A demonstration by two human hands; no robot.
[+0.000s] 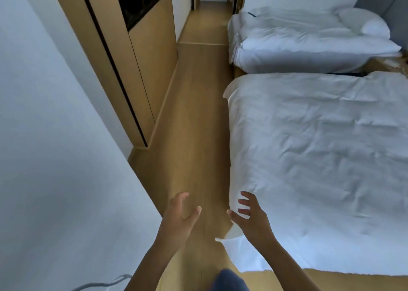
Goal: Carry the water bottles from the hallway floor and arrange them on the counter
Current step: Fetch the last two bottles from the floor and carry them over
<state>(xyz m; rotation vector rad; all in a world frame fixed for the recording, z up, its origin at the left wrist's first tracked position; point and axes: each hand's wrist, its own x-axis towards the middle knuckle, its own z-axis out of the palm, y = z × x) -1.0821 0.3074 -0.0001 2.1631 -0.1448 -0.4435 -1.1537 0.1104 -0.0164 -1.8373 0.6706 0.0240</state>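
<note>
Head view: left hand point(180, 216) and right hand point(250, 219) spread, gripping nothing, over wooden floor point(198, 114). No water bottles in sight, presumably down the hallway point(213, 10) ahead. Risk: right fingers, just beside the bed point(320, 158), snag its sheet.

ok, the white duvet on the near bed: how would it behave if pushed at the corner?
The duvet would probably crumple, not slide whole: it is creased all over. Its corner hangs limp off the bed edge, so likely floppy. It looks puffy, likely light.
</note>
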